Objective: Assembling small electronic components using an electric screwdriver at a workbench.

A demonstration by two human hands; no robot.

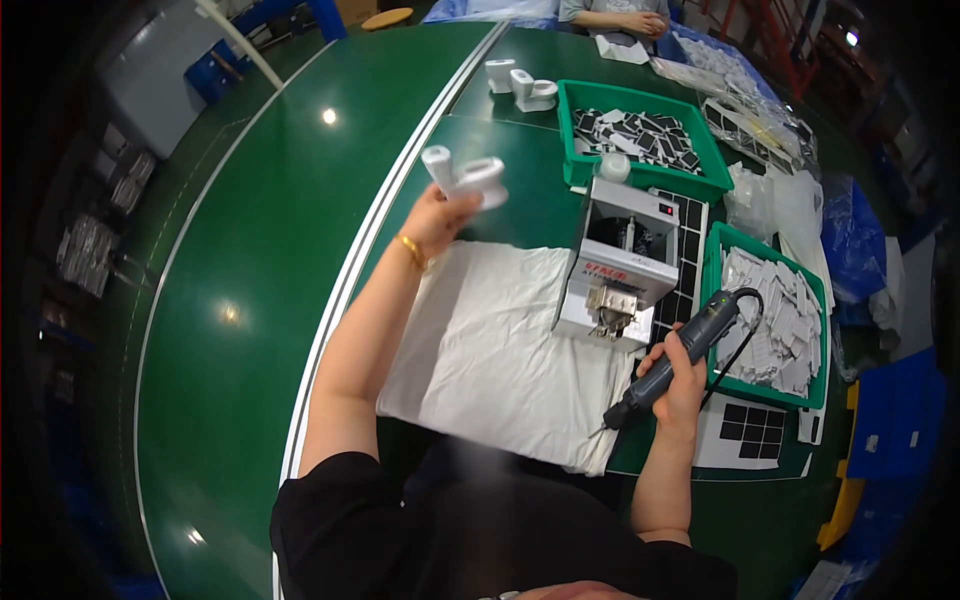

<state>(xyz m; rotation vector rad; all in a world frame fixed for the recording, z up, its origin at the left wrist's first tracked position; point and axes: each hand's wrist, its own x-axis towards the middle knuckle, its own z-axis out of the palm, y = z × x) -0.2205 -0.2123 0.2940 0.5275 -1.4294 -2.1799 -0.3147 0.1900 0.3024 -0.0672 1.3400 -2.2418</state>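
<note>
Out to the left, above the green table, my left hand (440,218) grips a small white toilet-shaped piece (478,180), slightly blurred. My right hand (680,380) is wrapped round a dark grey electric screwdriver (672,360), its thin tip slanting down to the left over the edge of a white cloth (500,340). A black cable runs from the tool's upper end. Just left of the screwdriver stands a white and grey screw-feeding machine (625,262), apart from both hands.
Two similar white pieces (532,90) stand at the back. One green bin (565,125) holds black and white rectangular parts; another green bin (824,330) holds white strips. A sheet with black squares (745,435) lies at right. Across the table, a person's hands (645,22) are clasped.
</note>
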